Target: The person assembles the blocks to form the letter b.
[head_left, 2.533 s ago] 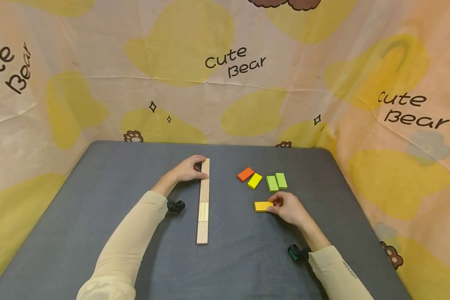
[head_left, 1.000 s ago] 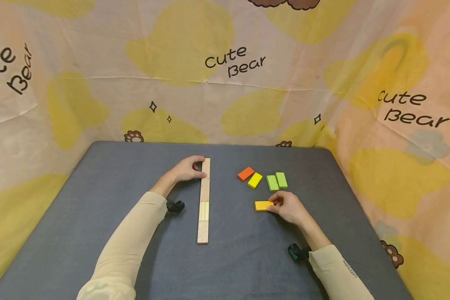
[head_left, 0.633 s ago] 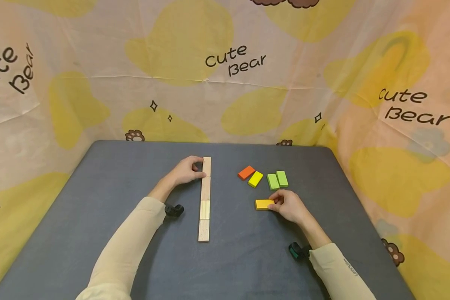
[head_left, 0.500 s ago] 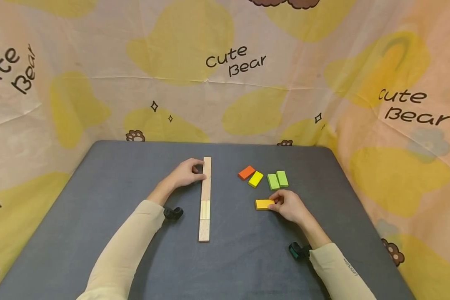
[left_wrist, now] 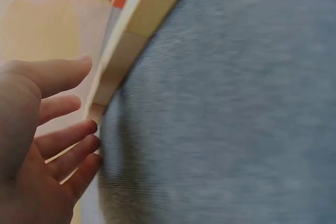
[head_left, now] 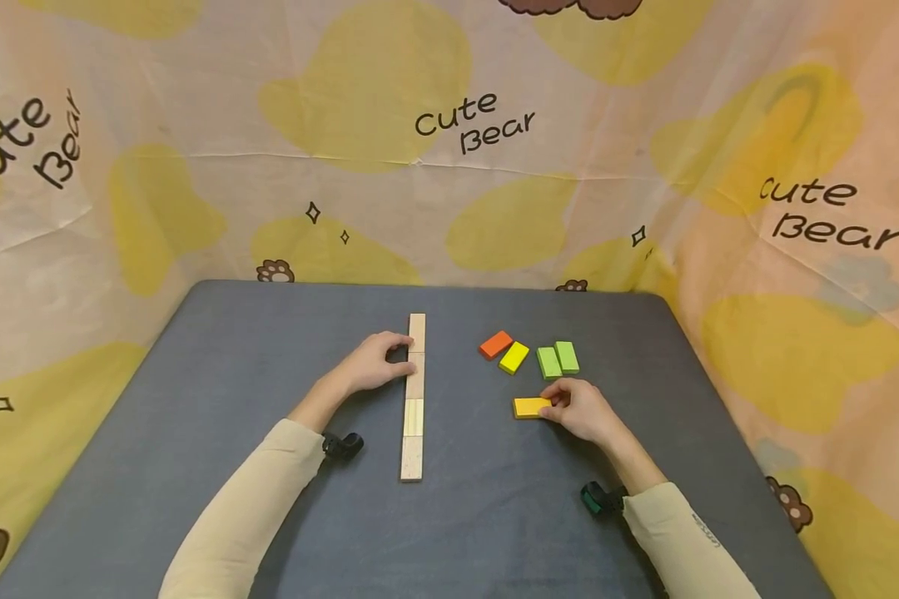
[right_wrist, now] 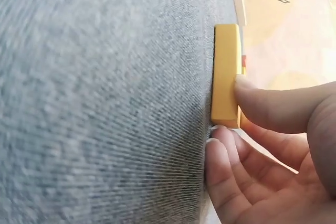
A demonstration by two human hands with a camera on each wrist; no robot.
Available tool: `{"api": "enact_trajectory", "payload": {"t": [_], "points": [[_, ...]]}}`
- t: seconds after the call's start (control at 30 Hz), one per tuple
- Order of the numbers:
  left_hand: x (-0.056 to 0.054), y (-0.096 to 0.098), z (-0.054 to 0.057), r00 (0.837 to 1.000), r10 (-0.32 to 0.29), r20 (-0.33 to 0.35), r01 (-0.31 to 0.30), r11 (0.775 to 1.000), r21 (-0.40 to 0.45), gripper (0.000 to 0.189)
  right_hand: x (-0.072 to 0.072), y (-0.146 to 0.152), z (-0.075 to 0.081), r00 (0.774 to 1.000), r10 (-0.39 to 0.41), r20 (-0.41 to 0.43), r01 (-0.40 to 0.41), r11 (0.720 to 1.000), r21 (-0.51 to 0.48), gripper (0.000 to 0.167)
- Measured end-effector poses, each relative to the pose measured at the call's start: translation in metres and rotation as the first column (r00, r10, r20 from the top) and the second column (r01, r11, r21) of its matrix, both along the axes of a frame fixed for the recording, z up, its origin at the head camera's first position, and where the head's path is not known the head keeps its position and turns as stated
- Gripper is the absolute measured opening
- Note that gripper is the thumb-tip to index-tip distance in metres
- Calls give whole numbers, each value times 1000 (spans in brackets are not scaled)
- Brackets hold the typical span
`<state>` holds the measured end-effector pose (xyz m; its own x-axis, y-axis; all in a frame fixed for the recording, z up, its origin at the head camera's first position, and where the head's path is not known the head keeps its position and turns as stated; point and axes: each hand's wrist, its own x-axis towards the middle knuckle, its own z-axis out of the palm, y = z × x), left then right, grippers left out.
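Observation:
Several plain wooden blocks (head_left: 414,416) lie end to end in a straight row running away from me. My left hand (head_left: 370,363) is at the row's left side near its far end, thumb and fingers spread apart and fingertips right at the edge. In the left wrist view, the fingers of that left hand (left_wrist: 58,135) are loosely bent, gripping nothing. My right hand (head_left: 583,409) pinches the right end of a golden-yellow block (head_left: 529,408) lying flat on the table. The right wrist view shows the thumb against one face of that yellow block (right_wrist: 226,72).
Beyond the right hand lie an orange block (head_left: 496,345), a brighter yellow block (head_left: 514,358) and two green blocks (head_left: 549,363), side by side. The grey cloth-covered table (head_left: 464,532) ends at a printed curtain (head_left: 374,200) behind and at both sides.
My left hand has come away from the row's far block and slid nearer to me along its left side. The right hand keeps its pinch on the golden-yellow block, which has stayed in place.

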<state>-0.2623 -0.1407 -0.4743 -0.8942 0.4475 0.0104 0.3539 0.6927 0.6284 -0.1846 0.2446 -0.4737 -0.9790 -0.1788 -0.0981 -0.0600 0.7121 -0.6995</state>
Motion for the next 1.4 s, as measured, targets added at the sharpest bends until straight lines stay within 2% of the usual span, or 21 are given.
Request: {"api": "enact_trajectory", "payload": {"t": [0.2,0.4,0.6,0.93,1.17,1.4], "points": [[7,1,-7,1000,4,-23,-4,1000,9,55,0,6,3,999,50,16,-50,999,-5,26],[10,1,-9,999,14,-35,-14,1000,-1,53,-1,6,3,997,83,8,-83,997,-3,29],[11,0,-8,999,16,-30,-16,1000,-9,52,-3,4,3,997,76,2,-76,997,-1,29],[9,1,-10,999,10,-39,-11,1000,-17,52,-3,1,1,993,99,-63,-95,994,61,24],[9,1,-8,999,12,-31,-13,1000,-17,53,-7,1,2,992,122,-25,-120,990,72,32],[9,0,-10,1000,11,-28,-11,1000,-13,53,-11,2,1,985,172,-18,-169,981,99,28]]}}
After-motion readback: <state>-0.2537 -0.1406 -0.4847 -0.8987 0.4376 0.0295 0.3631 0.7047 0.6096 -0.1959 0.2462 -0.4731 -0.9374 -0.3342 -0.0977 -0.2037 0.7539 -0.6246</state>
